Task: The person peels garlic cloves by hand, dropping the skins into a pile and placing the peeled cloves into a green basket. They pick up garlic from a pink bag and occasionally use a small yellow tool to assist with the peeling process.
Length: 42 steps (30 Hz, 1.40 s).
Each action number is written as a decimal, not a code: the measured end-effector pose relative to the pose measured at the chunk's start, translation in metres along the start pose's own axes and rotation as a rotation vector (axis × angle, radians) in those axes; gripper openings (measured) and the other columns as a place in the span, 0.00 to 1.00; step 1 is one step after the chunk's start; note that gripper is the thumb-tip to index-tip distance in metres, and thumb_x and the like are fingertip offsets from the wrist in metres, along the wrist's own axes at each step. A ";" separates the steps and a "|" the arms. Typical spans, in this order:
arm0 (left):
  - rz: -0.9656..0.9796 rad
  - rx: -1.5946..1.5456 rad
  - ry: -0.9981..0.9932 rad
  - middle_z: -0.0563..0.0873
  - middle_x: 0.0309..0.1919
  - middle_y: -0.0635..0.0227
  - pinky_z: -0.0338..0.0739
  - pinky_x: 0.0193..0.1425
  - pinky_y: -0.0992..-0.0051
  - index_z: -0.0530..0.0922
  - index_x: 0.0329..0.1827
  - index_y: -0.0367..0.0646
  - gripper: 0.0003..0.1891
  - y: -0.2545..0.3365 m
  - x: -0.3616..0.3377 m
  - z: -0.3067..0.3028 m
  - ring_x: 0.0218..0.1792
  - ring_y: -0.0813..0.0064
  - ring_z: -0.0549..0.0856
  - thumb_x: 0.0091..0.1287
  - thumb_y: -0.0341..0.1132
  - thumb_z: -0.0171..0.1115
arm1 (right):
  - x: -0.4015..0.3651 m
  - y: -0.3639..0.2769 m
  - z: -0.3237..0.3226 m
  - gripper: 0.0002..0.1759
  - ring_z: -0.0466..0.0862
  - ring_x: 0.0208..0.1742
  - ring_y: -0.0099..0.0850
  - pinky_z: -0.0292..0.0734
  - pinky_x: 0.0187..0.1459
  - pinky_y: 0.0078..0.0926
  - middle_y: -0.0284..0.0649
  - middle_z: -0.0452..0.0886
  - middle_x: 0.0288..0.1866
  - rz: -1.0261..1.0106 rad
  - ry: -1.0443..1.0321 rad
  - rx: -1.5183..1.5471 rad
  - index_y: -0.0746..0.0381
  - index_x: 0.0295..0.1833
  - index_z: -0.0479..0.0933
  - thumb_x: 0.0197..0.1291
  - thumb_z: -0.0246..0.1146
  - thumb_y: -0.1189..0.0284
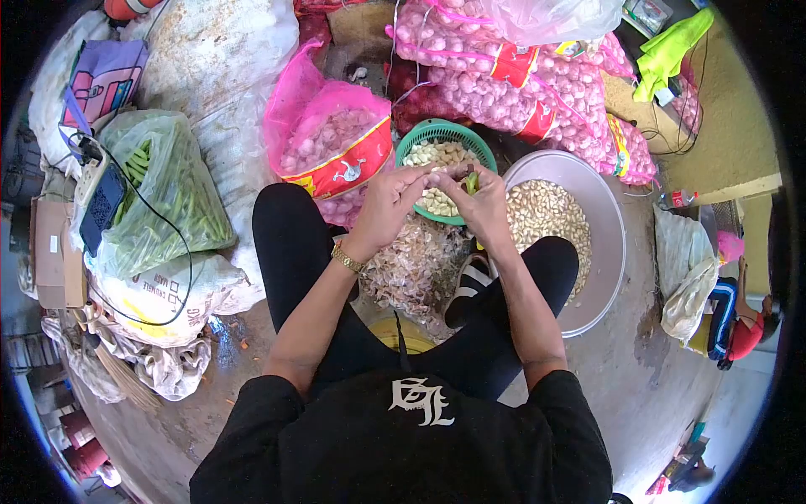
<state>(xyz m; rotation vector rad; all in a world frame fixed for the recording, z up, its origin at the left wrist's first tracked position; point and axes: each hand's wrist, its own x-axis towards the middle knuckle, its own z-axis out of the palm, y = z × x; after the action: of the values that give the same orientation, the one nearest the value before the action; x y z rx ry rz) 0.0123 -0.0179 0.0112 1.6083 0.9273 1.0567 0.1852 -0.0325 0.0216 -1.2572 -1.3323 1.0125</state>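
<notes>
My left hand (pixel 388 206) is closed in a pinch, its fingertips meeting those of my right hand (pixel 483 206). What lies between the fingertips is too small and covered to make out. A green-handled tool (pixel 472 182), probably a small knife, is gripped in my right hand; its blade is hidden. Both hands hover over a green plastic basket (pixel 481 144) holding pale peeled garlic cloves (pixel 440 154). Below them, garlic skins (pixel 411 269) are heaped between my feet. At the right stands a wide pale basin (pixel 611 252) with many unpeeled-looking garlic cloves (pixel 546 220).
An open pink mesh bag (pixel 327 139) of garlic leans near my left knee. Full garlic sacks (pixel 504 92) are stacked ahead. Left, a clear plastic bag (pixel 180 197) holds long green vegetables, beside white sacks (pixel 210 76). A person in red (pixel 747 328) sits far right.
</notes>
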 end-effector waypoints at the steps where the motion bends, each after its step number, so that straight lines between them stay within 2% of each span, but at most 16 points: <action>1: -0.001 0.000 0.001 0.81 0.27 0.75 0.67 0.25 0.82 0.81 0.60 0.35 0.16 0.000 -0.001 0.000 0.22 0.89 0.74 0.75 0.34 0.57 | 0.000 0.001 0.001 0.09 0.81 0.35 0.17 0.76 0.38 0.19 0.34 0.87 0.33 0.000 -0.001 0.000 0.66 0.39 0.84 0.59 0.73 0.71; 3: 0.064 0.163 0.031 0.79 0.22 0.73 0.68 0.26 0.79 0.81 0.59 0.34 0.16 0.001 -0.002 0.001 0.22 0.88 0.74 0.75 0.33 0.55 | -0.002 0.002 0.003 0.11 0.80 0.32 0.17 0.75 0.35 0.20 0.35 0.87 0.31 -0.088 0.042 -0.110 0.67 0.39 0.84 0.58 0.74 0.70; 7: 0.163 0.241 0.112 0.78 0.21 0.71 0.69 0.26 0.78 0.81 0.56 0.33 0.15 -0.001 -0.002 0.006 0.21 0.87 0.74 0.74 0.32 0.54 | -0.003 -0.003 0.005 0.12 0.79 0.31 0.18 0.75 0.34 0.21 0.35 0.86 0.29 -0.044 0.041 -0.149 0.67 0.39 0.84 0.57 0.74 0.69; 12: 0.083 0.211 0.120 0.79 0.22 0.72 0.70 0.28 0.78 0.82 0.50 0.33 0.12 -0.003 -0.003 0.006 0.23 0.86 0.75 0.74 0.31 0.54 | -0.003 -0.009 0.005 0.13 0.77 0.30 0.16 0.74 0.33 0.20 0.33 0.85 0.28 0.059 0.014 -0.134 0.68 0.39 0.84 0.59 0.73 0.67; 16: 0.062 0.121 0.139 0.80 0.24 0.75 0.69 0.28 0.80 0.82 0.49 0.33 0.12 -0.014 0.002 0.004 0.24 0.88 0.75 0.75 0.31 0.54 | -0.002 -0.008 0.006 0.12 0.77 0.31 0.16 0.73 0.34 0.18 0.32 0.85 0.31 0.037 -0.008 -0.058 0.68 0.40 0.84 0.62 0.71 0.68; 18: -0.057 -0.158 0.150 0.80 0.25 0.78 0.68 0.28 0.82 0.83 0.49 0.33 0.11 -0.017 0.004 0.005 0.24 0.91 0.73 0.75 0.31 0.55 | 0.000 -0.004 0.005 0.11 0.77 0.33 0.15 0.73 0.35 0.17 0.31 0.85 0.34 0.025 -0.034 0.041 0.68 0.42 0.84 0.64 0.69 0.70; 22: -0.089 -0.079 0.097 0.81 0.27 0.79 0.69 0.31 0.83 0.83 0.51 0.33 0.12 -0.009 0.002 -0.005 0.25 0.92 0.73 0.74 0.32 0.57 | 0.002 -0.002 0.004 0.09 0.77 0.35 0.15 0.73 0.36 0.17 0.30 0.85 0.35 0.071 -0.035 0.066 0.67 0.42 0.84 0.65 0.68 0.71; 24: -0.040 -0.065 0.057 0.82 0.28 0.79 0.69 0.32 0.84 0.83 0.55 0.34 0.14 -0.008 0.001 -0.006 0.27 0.92 0.73 0.73 0.33 0.60 | 0.002 -0.002 0.005 0.08 0.77 0.34 0.14 0.72 0.36 0.16 0.29 0.84 0.34 0.054 -0.011 0.048 0.66 0.42 0.84 0.65 0.68 0.71; 28: -0.072 -0.087 0.077 0.83 0.30 0.79 0.70 0.33 0.85 0.83 0.56 0.34 0.14 -0.008 -0.001 -0.003 0.29 0.92 0.74 0.72 0.32 0.62 | 0.001 -0.005 0.009 0.08 0.76 0.33 0.13 0.70 0.35 0.15 0.28 0.83 0.34 0.001 0.004 0.037 0.66 0.43 0.84 0.65 0.67 0.72; 31: -0.066 -0.078 0.101 0.85 0.32 0.77 0.71 0.35 0.85 0.83 0.55 0.34 0.14 -0.003 -0.001 -0.004 0.31 0.92 0.76 0.71 0.31 0.62 | 0.002 -0.001 0.008 0.08 0.76 0.33 0.12 0.70 0.35 0.14 0.27 0.83 0.33 0.094 -0.024 0.064 0.66 0.44 0.84 0.65 0.67 0.72; 34: -0.025 0.043 0.117 0.85 0.32 0.77 0.71 0.35 0.85 0.84 0.53 0.34 0.12 -0.003 -0.003 -0.004 0.31 0.92 0.76 0.71 0.31 0.62 | 0.003 -0.003 0.009 0.09 0.75 0.33 0.12 0.70 0.35 0.14 0.26 0.83 0.33 0.082 -0.028 0.095 0.66 0.44 0.85 0.65 0.68 0.72; 36: 0.091 0.059 0.182 0.83 0.30 0.77 0.69 0.31 0.83 0.85 0.52 0.35 0.11 -0.009 -0.002 0.001 0.28 0.91 0.74 0.71 0.30 0.62 | 0.003 -0.003 0.009 0.09 0.76 0.34 0.13 0.70 0.35 0.14 0.27 0.83 0.33 0.128 -0.032 0.113 0.66 0.44 0.85 0.65 0.68 0.71; 40: 0.026 0.069 0.125 0.83 0.29 0.77 0.69 0.30 0.82 0.84 0.52 0.34 0.11 -0.002 -0.006 0.001 0.27 0.90 0.75 0.70 0.29 0.62 | 0.003 -0.011 0.007 0.09 0.76 0.34 0.13 0.71 0.36 0.15 0.28 0.83 0.33 0.203 -0.044 0.128 0.66 0.43 0.85 0.65 0.68 0.71; 42: 0.124 0.189 0.139 0.83 0.29 0.75 0.70 0.30 0.82 0.85 0.52 0.35 0.11 0.002 -0.006 0.002 0.26 0.88 0.76 0.70 0.29 0.62 | 0.002 -0.012 0.009 0.09 0.74 0.29 0.11 0.67 0.29 0.13 0.26 0.82 0.31 0.161 -0.048 0.121 0.64 0.43 0.85 0.65 0.68 0.70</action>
<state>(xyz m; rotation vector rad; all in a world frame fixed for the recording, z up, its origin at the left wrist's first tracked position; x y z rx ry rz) 0.0118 -0.0247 0.0113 1.7840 1.0569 1.2087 0.1750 -0.0309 0.0320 -1.2704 -1.2020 1.2242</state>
